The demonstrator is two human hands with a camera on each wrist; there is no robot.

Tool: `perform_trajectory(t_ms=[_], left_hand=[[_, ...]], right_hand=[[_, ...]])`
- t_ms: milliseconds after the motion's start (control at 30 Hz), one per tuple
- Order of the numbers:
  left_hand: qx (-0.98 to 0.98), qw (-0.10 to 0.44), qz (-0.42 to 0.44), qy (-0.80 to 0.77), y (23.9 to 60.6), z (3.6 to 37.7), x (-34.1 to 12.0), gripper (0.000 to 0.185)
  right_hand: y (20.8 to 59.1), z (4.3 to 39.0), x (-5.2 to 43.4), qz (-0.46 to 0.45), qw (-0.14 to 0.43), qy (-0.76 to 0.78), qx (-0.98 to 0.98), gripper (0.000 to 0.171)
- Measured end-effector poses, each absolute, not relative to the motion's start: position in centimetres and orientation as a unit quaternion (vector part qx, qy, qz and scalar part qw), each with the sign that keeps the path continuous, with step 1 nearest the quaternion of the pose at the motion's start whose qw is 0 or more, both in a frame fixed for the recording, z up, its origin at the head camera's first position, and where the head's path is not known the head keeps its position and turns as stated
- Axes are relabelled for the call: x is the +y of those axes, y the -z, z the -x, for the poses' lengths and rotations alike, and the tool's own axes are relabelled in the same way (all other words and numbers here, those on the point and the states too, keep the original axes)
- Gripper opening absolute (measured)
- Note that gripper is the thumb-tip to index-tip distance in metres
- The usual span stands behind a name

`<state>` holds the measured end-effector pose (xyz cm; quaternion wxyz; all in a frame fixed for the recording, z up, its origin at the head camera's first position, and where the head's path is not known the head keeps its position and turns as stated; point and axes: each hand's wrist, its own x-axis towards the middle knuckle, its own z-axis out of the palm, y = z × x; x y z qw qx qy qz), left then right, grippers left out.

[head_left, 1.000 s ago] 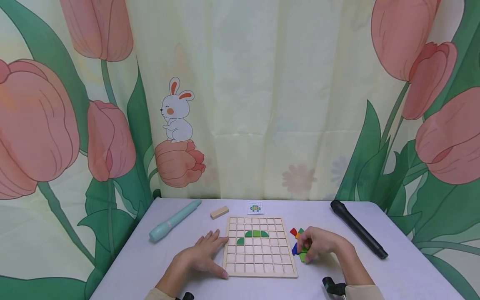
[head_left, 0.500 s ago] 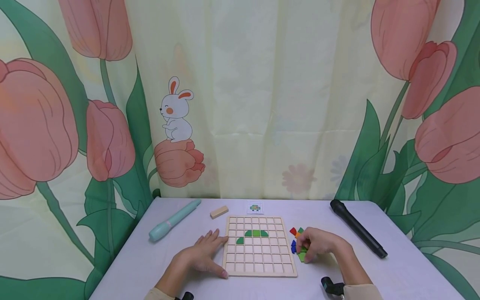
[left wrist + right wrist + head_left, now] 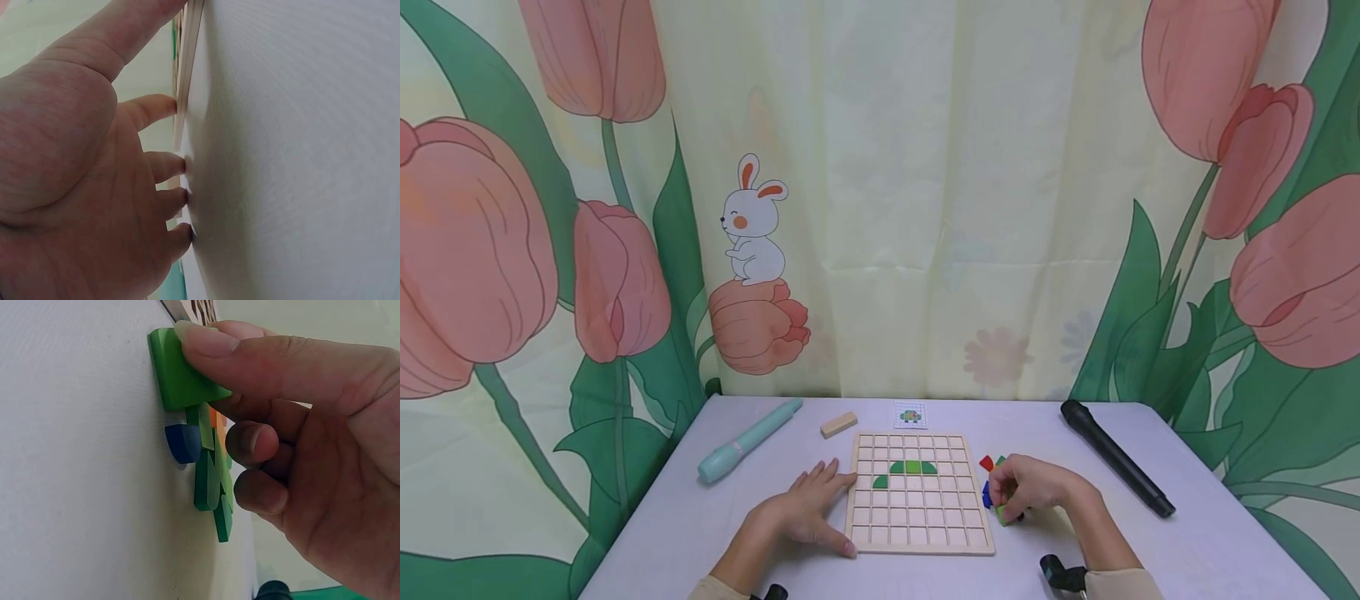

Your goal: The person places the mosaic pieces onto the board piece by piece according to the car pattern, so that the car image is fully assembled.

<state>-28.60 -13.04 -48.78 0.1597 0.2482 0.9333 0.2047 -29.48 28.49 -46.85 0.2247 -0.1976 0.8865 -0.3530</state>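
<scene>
Right hand (image 3: 1033,492) pinching green square tile (image 3: 181,375) off pile beneath fingers; left hand (image 3: 805,512) spread flat, bracing wooden grid board (image 3: 917,542) beside thumb

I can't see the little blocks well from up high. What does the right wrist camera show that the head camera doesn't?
Only the right wrist view shows the right hand pinching a light green square piece at the top of the pile, with a blue piece and darker green pieces beneath it.

Only the head view shows the wooden grid board with green pieces in it, the left hand resting at its edge, the teal pen and the black microphone.

Both show the right hand on the coloured pile on the white table.
</scene>
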Motion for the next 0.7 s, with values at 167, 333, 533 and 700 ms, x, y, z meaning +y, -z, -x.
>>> perform_trajectory(t_ms=[167, 333, 533, 700], left_hand=[[0.934, 0.158, -0.248, -0.203, 48.69, 28.51, -13.03, 0.11], [0.933, 0.162, -0.245, -0.205, 48.5, 28.43, -12.99, 0.11], [0.933, 0.162, -0.248, -0.203, 48.46, 28.39, -12.96, 0.11], [0.935, 0.16, -0.247, -0.2, 48.64, 28.49, -12.98, 0.11]], right_hand=[[46.63, 29.54, 28.4, 0.217, 0.218, 0.369, 0.877, 0.015], [46.36, 29.73, 28.22, 0.235, 0.201, 0.409, 0.859, 0.008], [45.96, 29.84, 27.82, 0.218, 0.16, 0.442, 0.855, 0.009], [45.85, 29.91, 27.53, 0.193, 0.123, 0.471, 0.852, 0.014]])
